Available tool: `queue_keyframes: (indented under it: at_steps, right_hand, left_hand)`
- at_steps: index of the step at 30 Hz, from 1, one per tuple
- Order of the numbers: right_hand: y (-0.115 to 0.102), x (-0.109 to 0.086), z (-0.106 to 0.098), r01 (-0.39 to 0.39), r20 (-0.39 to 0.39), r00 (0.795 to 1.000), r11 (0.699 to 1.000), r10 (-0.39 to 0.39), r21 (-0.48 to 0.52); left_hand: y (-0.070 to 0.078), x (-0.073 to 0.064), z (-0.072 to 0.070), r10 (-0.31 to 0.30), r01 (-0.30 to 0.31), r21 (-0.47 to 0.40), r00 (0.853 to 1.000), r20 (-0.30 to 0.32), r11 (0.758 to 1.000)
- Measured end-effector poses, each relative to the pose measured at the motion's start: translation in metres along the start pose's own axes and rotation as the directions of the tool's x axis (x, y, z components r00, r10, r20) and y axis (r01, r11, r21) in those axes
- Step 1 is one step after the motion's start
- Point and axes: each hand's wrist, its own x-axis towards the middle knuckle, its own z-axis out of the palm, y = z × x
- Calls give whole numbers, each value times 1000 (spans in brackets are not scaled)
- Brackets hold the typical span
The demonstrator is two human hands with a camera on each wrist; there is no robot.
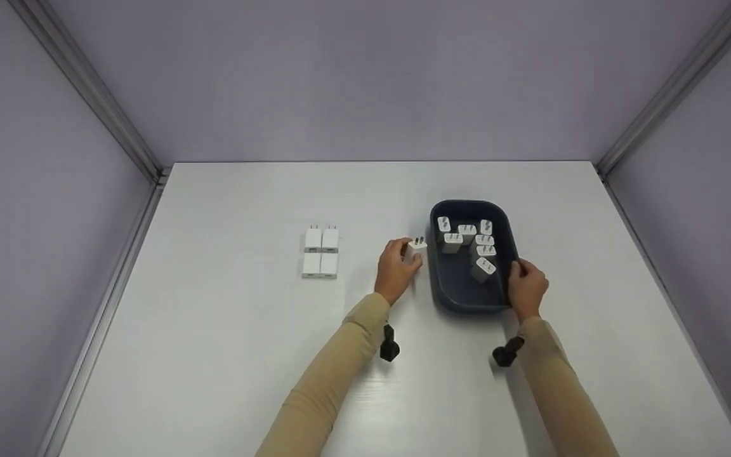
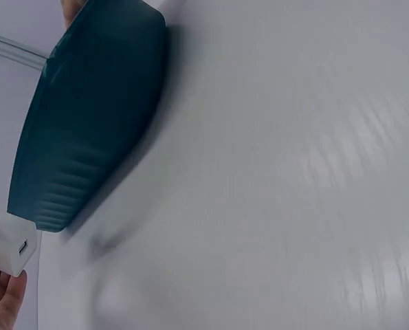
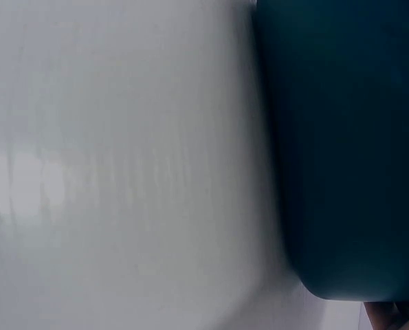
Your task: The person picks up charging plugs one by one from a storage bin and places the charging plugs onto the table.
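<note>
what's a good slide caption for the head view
Left hand pinches a white charger beside a dark tray of chargers; right hand holds the tray.

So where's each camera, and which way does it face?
Head: on the head, facing forward and down at table, tub and plugs; left hand, right hand, sleeves show.
Left wrist: on that wrist, facing tub and table; both hands partly show.
Right wrist: on that wrist, facing tub and table; fingers show.
Head and left wrist share the held plug.
</note>
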Motion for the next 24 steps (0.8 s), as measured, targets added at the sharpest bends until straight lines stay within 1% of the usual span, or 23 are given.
queue_keyframes:
  at_steps: [3,12,19,24]
  right_hand:
    - [0,0,0,11,-3,1000,1000,-11,-3]
    - [-2,-1,0,23,-11,1000,1000,-23,-22]
    - [-1,-2,0,30,-12,999,999,-30,-18]
    - [-1,-2,0,40,-25,999,999,-40,-18]
  left_hand:
    - [-4,0,-2,-15,15,7,1000,2,1000]
    - [-10,1,-9,-72,72,-35,997,21,997]
    - [-16,1,-11,-85,85,-12,996,0,996]
    - [-22,2,-14,-103,102,-17,995,-14,995]
